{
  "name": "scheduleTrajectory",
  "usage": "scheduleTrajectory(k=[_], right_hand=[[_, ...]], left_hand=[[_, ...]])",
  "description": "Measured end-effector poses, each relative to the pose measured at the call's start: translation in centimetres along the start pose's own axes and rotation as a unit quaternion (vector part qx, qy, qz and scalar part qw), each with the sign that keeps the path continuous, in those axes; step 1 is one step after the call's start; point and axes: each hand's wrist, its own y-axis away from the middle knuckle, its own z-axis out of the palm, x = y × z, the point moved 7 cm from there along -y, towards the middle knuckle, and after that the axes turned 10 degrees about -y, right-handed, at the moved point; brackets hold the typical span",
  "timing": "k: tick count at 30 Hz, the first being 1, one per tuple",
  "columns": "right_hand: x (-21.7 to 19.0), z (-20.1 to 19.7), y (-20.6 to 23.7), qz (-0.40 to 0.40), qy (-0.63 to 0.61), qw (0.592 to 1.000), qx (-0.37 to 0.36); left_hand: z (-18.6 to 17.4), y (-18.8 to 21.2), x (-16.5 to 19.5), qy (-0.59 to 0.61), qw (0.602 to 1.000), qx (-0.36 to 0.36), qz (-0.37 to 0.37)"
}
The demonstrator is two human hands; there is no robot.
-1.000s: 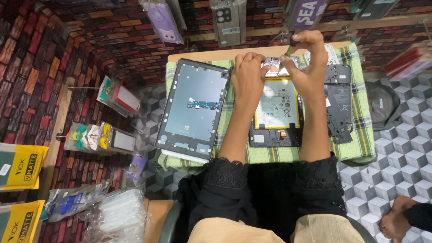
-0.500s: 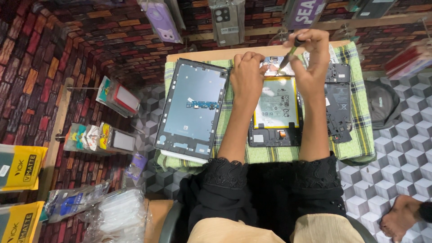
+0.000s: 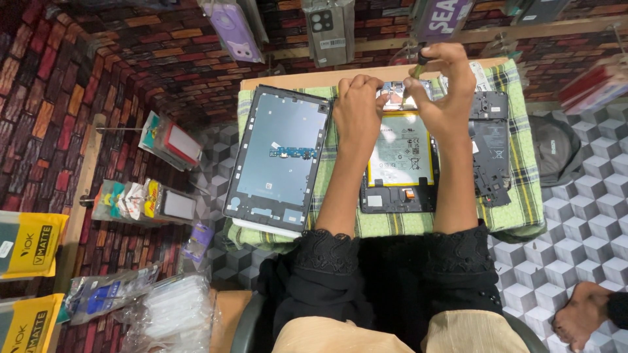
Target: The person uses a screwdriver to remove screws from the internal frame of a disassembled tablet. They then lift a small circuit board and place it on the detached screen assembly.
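An opened tablet body (image 3: 399, 163) with a yellowish battery lies on a green checked cloth (image 3: 523, 189). My left hand (image 3: 358, 108) rests flat on its upper left corner. My right hand (image 3: 445, 88) pinches a thin screwdriver (image 3: 413, 73), tip down on the tablet's top edge beside a small circuit part (image 3: 394, 95). The tablet's grey back frame (image 3: 282, 160) lies to the left with a small blue board in its middle. A black inner cover (image 3: 490, 147) lies to the right.
A wooden table edge (image 3: 294, 78) runs behind the cloth. Phone cases hang above (image 3: 327, 26). Packaged accessories (image 3: 140, 199) hang on the brick-pattern wall at left; plastic sleeves (image 3: 163, 314) lie lower left. Another person's foot (image 3: 582, 317) shows at lower right.
My right hand has lifted slightly and turned the screwdriver more upright over the tablet's top edge. The left hand stays in place. The foot at lower right has shifted.
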Motion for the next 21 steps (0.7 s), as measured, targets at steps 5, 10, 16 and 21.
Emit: scheduleTrajectory(k=[5, 10, 16, 21], right_hand=[[1.5, 0.2, 0.7, 0.07, -0.153, 0.986, -0.008], [1.9, 0.8, 0.9, 0.073, -0.105, 0.991, -0.035], [2.1, -0.4, 1.3, 0.057, -0.151, 0.987, 0.012], [2.8, -1.3, 1.8, 0.041, -0.223, 0.971, 0.07]], left_hand=[[0.1, -0.1, 0.0, -0.007, 1.0, -0.004, -0.002], [0.4, 0.2, 0.0, -0.004, 1.0, 0.006, 0.008], [0.6, 0.2, 0.1, 0.007, 0.999, 0.01, 0.037], [0.3, 0.1, 0.9, 0.078, 0.995, 0.002, 0.067]])
